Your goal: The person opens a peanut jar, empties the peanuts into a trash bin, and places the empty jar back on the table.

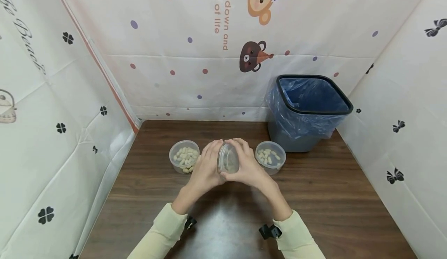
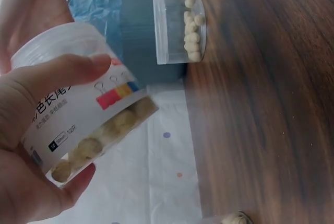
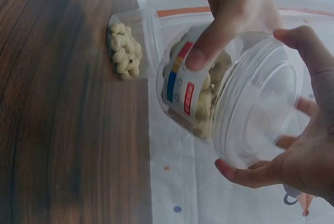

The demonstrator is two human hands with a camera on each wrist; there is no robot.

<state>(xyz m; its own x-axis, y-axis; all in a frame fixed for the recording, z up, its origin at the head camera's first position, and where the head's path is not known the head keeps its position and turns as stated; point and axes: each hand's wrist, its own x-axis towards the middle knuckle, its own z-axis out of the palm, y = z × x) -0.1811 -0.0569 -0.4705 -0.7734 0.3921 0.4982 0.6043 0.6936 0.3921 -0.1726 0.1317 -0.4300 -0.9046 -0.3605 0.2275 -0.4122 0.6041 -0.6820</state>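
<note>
A clear plastic jar (image 2: pixel 88 83) with a white printed label is held tilted above the table between both hands. Pale nut-like pieces (image 3: pixel 206 96) lie inside it. My left hand (image 1: pixel 207 169) grips the labelled body, its thumb across the label. On the other side, my right hand (image 1: pixel 247 166) holds the clear lid (image 3: pixel 261 104) by the rim with spread, curved fingers. The lid sits at the jar's mouth. Left of the hands stands a round clear tub (image 1: pixel 172 160) of similar pieces; another clear tub (image 1: pixel 270 169), with fewer pieces, is to their right.
A grey bin (image 1: pixel 293 140) with a blue plastic liner (image 1: pixel 310 125) stands at the back right, behind the right tub. The brown wooden table (image 1: pixel 331 197) is bordered by printed white cloth (image 1: pixel 157 84) at the back and sides.
</note>
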